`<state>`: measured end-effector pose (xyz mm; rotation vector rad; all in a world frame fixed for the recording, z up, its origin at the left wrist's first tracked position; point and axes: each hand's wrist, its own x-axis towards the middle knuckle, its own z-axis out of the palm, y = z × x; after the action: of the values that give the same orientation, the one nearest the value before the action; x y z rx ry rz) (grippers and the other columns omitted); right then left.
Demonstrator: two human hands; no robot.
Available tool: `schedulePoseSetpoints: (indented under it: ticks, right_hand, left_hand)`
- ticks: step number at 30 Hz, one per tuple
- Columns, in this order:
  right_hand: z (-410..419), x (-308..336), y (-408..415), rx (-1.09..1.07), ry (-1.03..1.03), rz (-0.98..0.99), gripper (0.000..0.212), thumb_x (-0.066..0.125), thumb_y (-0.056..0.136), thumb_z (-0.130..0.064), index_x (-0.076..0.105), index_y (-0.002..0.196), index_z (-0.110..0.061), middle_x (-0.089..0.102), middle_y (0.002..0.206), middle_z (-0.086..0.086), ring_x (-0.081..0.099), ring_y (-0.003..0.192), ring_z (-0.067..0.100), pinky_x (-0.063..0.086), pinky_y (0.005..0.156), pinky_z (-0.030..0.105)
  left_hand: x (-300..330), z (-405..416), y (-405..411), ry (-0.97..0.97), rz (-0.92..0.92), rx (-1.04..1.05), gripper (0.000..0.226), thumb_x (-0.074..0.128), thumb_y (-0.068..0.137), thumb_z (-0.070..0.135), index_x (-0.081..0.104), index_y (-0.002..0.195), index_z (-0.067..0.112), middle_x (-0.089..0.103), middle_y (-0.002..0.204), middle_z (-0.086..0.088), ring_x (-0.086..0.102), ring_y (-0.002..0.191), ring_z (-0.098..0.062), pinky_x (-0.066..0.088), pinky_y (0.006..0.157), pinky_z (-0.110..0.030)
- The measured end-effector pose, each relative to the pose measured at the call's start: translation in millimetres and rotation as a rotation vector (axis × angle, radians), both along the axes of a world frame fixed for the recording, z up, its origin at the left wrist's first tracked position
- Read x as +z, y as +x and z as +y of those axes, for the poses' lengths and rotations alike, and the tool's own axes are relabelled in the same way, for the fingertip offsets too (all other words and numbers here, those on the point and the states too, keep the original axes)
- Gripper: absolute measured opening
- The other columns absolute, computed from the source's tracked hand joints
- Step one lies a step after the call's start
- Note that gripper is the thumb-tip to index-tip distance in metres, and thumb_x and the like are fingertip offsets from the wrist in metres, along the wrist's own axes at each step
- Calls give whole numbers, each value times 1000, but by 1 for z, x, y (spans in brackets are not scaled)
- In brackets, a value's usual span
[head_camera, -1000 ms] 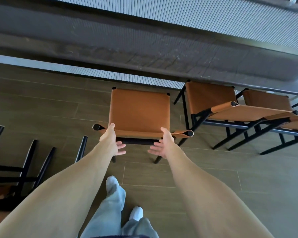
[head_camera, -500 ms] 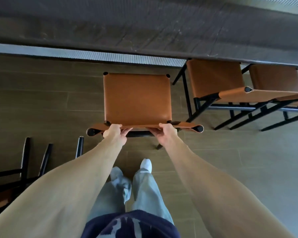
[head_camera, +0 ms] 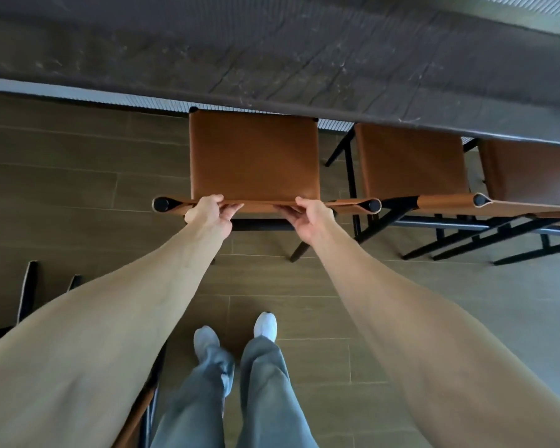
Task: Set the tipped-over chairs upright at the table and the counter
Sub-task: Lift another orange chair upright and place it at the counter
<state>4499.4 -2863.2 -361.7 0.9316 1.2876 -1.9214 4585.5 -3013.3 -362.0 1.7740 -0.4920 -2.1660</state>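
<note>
The left hand (head_camera: 211, 212) and the right hand (head_camera: 311, 218) both grip the top edge of the backrest (head_camera: 265, 203) of a tan chair (head_camera: 254, 156). On each hand the thumb lies over the near side of the leather strip and the fingers curl under and round it, so both have a firm hold, a seat's width apart.

Just beyond the hands the chair stands upright, its seat level, and the far edge of the seat is tucked just under the dark counter (head_camera: 272, 53) that runs across ahead. To the right of the right hand, a second chair (head_camera: 408, 163) and a third chair (head_camera: 527, 173) stand upright in the same row, also against the counter.

Down and to the left of the left arm, black chair legs (head_camera: 28, 289) stick up from the floor (head_camera: 78, 189), which suggests another chair lies tipped over there, though most of it is hidden by the arm.

This chair looks finished bar a last nudge into line with its neighbours. The next move, as I judge it, calls for letting go with both hands, turning left, and taking hold of the fallen chair's frame to lift it onto its feet.
</note>
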Motion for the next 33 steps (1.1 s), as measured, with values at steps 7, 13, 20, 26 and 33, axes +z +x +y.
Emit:
schedulePoseSetpoints:
  ticks: [7,13,20,26,33]
  right_hand:
    - [9,3,-38,56,47,-11,33,49,101,2,49,134,2,63,124,33,69,104,49,64,64,50]
    - [16,-3,-38,61,75,-26,38,39,102,10,45,138,0,54,136,29,62,115,52,63,63,52]
    - [22,-6,-34,58,90,-7,37,39,101,13,46,134,0,56,133,30,65,109,51,63,65,53]
    - [24,-10,-35,39,98,-14,34,42,101,11,47,132,-2,58,130,28,68,101,50,63,74,55]
    - [22,-18,-36,2,107,-15,18,45,99,11,48,101,-6,58,127,28,68,97,49,64,70,54]
  left_hand:
    - [-2,-11,-26,-19,-23,-14,34,56,90,-18,56,122,-6,61,117,-28,67,97,-47,60,77,-59]
    - [-6,-10,-23,-26,-29,-26,32,59,91,-15,57,120,-4,64,115,-27,70,89,-44,61,72,-57]
    - [-4,-6,-19,-50,-14,-83,31,55,93,-15,56,122,-5,62,120,-27,67,101,-45,58,81,-60]
    - [-3,-6,-17,-63,-16,-116,33,51,95,-15,54,126,-6,61,119,-28,64,95,-44,56,85,-62]
    - [-13,-14,-23,1,3,-81,34,50,95,-16,53,127,-5,59,121,-27,63,100,-46,56,83,-64]
